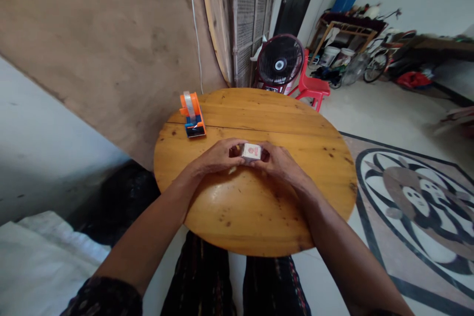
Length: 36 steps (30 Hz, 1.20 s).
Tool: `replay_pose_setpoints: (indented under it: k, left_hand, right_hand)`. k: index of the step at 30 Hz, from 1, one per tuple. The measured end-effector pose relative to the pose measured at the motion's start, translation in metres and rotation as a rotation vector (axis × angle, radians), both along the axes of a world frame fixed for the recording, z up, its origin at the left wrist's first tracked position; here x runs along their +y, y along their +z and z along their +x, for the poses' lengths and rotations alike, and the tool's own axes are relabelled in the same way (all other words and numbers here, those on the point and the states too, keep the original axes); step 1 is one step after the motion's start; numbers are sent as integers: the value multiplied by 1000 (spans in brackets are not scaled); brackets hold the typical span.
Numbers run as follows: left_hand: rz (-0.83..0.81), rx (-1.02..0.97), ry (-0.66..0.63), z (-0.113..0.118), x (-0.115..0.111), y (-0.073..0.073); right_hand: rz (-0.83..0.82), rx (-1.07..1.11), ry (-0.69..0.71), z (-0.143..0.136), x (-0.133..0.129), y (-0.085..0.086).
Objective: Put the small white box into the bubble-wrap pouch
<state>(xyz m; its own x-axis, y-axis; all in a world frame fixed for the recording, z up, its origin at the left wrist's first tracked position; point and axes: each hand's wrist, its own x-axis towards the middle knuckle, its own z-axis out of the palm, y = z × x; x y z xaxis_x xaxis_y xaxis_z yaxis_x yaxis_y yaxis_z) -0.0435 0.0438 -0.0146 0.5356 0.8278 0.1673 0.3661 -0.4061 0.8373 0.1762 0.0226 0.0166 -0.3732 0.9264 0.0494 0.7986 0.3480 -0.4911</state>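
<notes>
Head view showed, at the far left of a round wooden table (244,222) of glossy, knotty planks, an orange and blue plastic tape dispenser (193,119). To its right came the left hand (220,154), thumb and fingers narrowly parted, gripping one side of a small, blocky white box (252,151). That box was about mid-table, its red-printed face turned upward; its long axis could not be told. The right hand (278,160) pinched the opposite side, equally narrow. Beyond the table's far edge stood a round fan (280,63), then a smooth red plastic chair (314,87).
</notes>
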Motion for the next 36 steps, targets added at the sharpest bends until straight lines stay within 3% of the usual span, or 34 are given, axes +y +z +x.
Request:
replay_pose_setpoints:
  k: [6, 20, 29, 36]
  left_hand:
    - [13, 15, 36, 0, 0, 1]
    - [-54, 23, -22, 0, -4, 11]
    - [-30, 35, -10, -1, -3, 8]
    - [-4, 32, -12, -1, -4, 9]
  right_hand:
    - [1, -10, 12, -2, -2, 2]
    - [6, -13, 23, -2, 0, -2]
    - [-60, 41, 67, 16, 7, -4]
    - [-32, 56, 47, 15, 8, -3]
